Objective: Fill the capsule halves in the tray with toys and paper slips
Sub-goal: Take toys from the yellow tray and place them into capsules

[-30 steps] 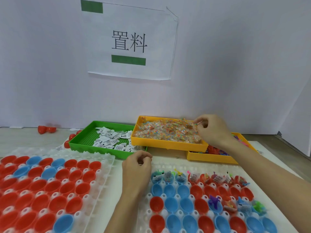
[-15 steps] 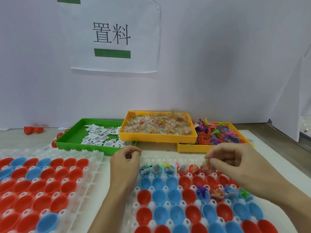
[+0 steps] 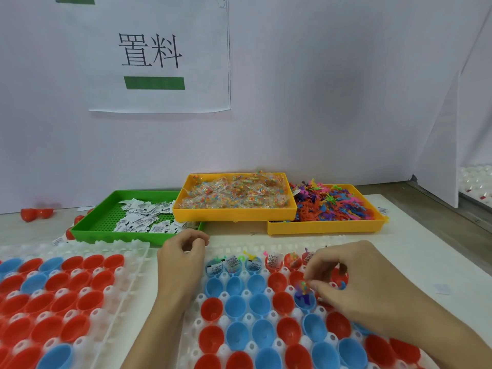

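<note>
I've got a small bead packet [image 3: 303, 286] pinched at the tips of my right hand [image 3: 356, 283], right over a blue capsule half [image 3: 306, 302] in the second row of the white tray [image 3: 239, 319]; that half already has a purple toy [image 3: 302, 298] in it, so the packet goes on top, I reckon. I hold it by the fingertips w/ the rest of the hand lifted off, so I don't knock the filled halves next to it. The packet is blurred, can't tell if it's touching the toy yet. The back row of halves, e.g. the blue one w/ a paper slip [image 3: 214, 267], is already stuffed w/ slips and bits poking out; rows nearer me are mostly bare red and blue cups, so a lot left to do. My left hand [image 3: 181, 265] sits at the tray's left edge, fingers curled in w/ thumb against them; can't tell if there's a slip in there or nothing. It's parked there prob. to be close to the green bin [image 3: 87, 233] of slips [image 3: 143, 218] just behind it. The yellow bin [image 3: 234, 215] of bead packets is propped across the green one and a second yellow bin [image 3: 324, 227] of bright plastic toys [image 3: 332, 206], all w/in easy reach. A second tray [image 3: 133, 275] of halves waits on the left, some loose red halves [image 3: 36, 214] by the wall.
</note>
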`<act>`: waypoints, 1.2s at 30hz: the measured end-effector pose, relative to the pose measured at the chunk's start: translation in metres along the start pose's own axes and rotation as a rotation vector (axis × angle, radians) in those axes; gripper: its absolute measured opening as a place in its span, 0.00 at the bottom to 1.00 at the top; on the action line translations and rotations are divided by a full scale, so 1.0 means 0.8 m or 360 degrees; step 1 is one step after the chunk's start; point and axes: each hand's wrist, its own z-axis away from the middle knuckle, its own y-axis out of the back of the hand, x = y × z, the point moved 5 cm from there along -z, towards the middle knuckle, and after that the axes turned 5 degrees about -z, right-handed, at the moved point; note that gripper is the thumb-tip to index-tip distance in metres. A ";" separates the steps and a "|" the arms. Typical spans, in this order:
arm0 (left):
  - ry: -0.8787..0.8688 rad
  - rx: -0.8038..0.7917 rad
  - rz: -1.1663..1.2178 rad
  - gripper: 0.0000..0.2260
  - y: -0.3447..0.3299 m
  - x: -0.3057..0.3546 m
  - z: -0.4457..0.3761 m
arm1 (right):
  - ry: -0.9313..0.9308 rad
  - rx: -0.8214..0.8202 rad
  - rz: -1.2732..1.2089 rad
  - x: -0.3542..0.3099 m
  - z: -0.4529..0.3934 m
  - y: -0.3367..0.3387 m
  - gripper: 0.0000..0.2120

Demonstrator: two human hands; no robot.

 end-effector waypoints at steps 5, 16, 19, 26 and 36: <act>0.0003 -0.0006 0.0005 0.13 -0.001 -0.002 0.000 | -0.0060 -0.0047 0.0103 0.004 0.000 -0.005 0.10; 0.0007 -0.0018 -0.0019 0.13 0.000 0.001 0.001 | -0.0118 -0.0070 0.0088 0.003 -0.002 -0.008 0.10; 0.0015 -0.0023 -0.0014 0.13 0.001 0.002 0.001 | -0.0118 -0.0072 0.0051 0.001 -0.003 -0.010 0.12; 0.0028 -0.0020 -0.0008 0.13 0.002 0.003 0.001 | -0.0062 -0.0023 0.0103 0.000 -0.005 -0.013 0.12; -0.0005 0.0215 0.0017 0.15 0.019 0.015 0.003 | -0.0069 -0.0009 0.0150 0.008 -0.003 -0.014 0.14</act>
